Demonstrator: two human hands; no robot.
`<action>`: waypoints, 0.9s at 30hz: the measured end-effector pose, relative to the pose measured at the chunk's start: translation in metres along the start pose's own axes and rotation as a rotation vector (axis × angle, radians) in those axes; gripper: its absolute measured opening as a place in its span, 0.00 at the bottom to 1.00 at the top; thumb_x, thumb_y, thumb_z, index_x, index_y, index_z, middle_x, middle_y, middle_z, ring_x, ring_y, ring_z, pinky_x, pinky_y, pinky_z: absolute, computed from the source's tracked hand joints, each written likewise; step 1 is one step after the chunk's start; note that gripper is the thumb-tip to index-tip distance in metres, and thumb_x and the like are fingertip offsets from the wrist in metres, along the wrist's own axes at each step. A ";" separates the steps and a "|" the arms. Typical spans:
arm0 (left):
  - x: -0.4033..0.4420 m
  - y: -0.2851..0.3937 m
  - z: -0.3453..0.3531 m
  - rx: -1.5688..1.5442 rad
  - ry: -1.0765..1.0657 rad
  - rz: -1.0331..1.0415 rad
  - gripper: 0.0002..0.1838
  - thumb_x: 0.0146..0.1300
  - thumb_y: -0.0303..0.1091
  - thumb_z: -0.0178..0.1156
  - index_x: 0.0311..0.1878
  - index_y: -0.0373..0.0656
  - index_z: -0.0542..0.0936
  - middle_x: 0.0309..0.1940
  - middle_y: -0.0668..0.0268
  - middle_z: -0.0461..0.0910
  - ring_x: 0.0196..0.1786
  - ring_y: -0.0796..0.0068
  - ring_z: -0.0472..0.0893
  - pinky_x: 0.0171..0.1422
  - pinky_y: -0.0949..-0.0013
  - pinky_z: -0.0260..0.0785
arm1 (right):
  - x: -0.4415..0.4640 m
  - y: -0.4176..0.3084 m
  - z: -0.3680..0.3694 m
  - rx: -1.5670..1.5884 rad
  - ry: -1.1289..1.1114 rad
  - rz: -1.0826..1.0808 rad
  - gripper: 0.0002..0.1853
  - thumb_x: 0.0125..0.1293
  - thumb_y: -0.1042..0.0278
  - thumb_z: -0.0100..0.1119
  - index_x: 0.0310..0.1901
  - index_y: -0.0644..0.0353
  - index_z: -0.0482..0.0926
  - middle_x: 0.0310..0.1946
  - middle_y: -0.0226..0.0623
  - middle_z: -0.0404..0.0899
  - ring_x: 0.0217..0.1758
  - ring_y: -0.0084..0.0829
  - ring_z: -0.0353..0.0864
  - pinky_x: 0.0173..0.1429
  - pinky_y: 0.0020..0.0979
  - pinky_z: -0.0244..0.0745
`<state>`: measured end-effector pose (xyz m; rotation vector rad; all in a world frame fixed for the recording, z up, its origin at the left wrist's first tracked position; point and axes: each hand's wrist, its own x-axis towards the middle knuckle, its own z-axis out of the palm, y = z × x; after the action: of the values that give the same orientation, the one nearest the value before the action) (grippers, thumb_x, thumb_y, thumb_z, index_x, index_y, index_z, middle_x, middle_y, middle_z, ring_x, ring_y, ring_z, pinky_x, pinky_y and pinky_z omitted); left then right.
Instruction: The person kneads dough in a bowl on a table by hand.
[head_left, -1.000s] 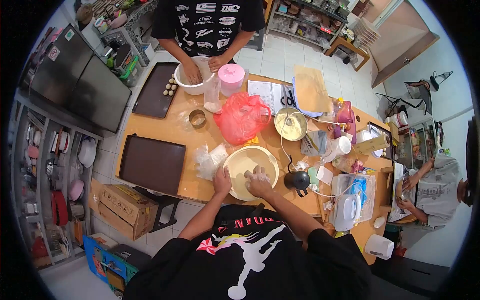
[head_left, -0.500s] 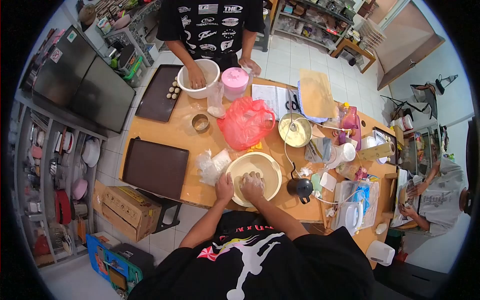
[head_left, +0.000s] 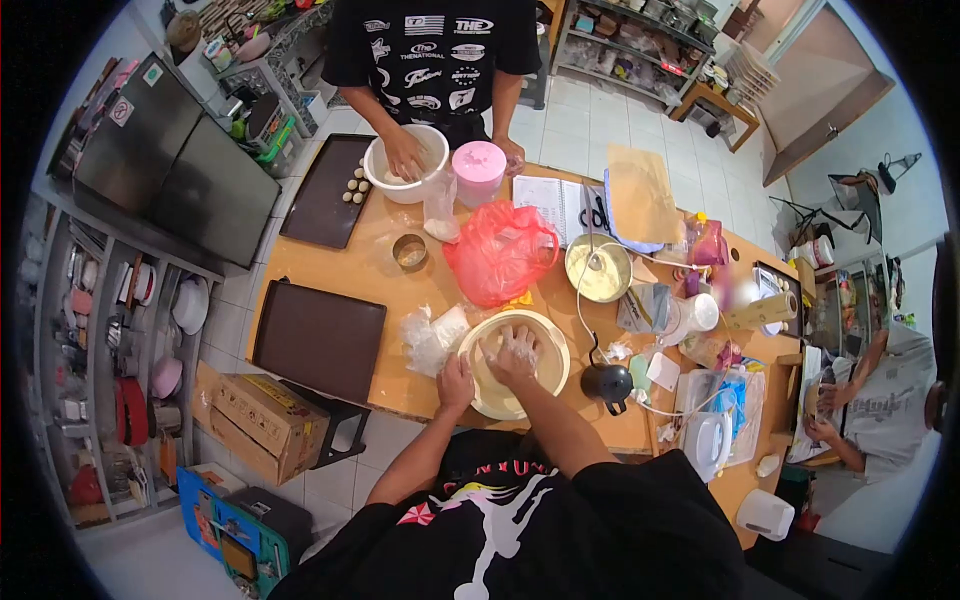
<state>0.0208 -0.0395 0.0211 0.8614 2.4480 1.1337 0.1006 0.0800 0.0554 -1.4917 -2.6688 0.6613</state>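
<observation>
A cream mixing bowl point(head_left: 553, 384) sits at the table's near edge in front of me. My left hand point(head_left: 457, 381) grips its left rim. My right hand point(head_left: 514, 356) is inside it, fingers spread and reaching toward the far wall, with pale flour or dough clinging to them. How much mixture lies under the palm is hidden. Left of the bowl, touching or nearly so, is a clear plastic bag of white powder point(head_left: 436, 338). Just beyond stands a red plastic bag point(head_left: 500, 255).
Across the table, a person has one hand in a white bowl point(head_left: 429, 148) beside a pink-lidded tub point(head_left: 479, 174). Dark trays point(head_left: 318, 341) lie left, one holding small dough balls. A metal bowl of pale mixture point(head_left: 600, 283) and a black kettle point(head_left: 606, 385) stand right.
My right hand has moved forward in the bowl, its fingers opening from a curled position. My left hand keeps its place on the rim. The camera view has shifted slightly.
</observation>
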 end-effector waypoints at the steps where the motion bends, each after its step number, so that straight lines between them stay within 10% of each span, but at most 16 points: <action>1: 0.002 0.001 0.001 -0.002 0.011 -0.001 0.16 0.73 0.42 0.48 0.36 0.37 0.72 0.30 0.43 0.77 0.36 0.35 0.76 0.40 0.42 0.66 | 0.003 0.002 -0.003 0.038 -0.038 0.010 0.30 0.64 0.39 0.51 0.58 0.54 0.74 0.56 0.49 0.69 0.63 0.52 0.65 0.66 0.59 0.54; 7: 0.003 -0.013 0.014 -0.032 0.016 -0.022 0.18 0.73 0.43 0.46 0.38 0.37 0.74 0.32 0.43 0.78 0.40 0.37 0.76 0.44 0.42 0.66 | 0.047 0.074 0.023 0.758 -0.309 -0.016 0.28 0.74 0.48 0.36 0.52 0.63 0.80 0.55 0.56 0.77 0.60 0.51 0.74 0.67 0.46 0.63; 27: 0.001 0.000 0.010 0.007 -0.012 -0.089 0.21 0.74 0.48 0.45 0.42 0.37 0.75 0.38 0.44 0.79 0.44 0.38 0.76 0.50 0.44 0.65 | -0.042 0.037 -0.026 0.084 -0.232 -0.283 0.17 0.68 0.56 0.50 0.39 0.63 0.79 0.36 0.55 0.81 0.42 0.56 0.80 0.49 0.51 0.73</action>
<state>0.0244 -0.0332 0.0147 0.7511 2.4558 1.0857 0.1592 0.0722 0.0734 -1.0447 -2.8965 0.9601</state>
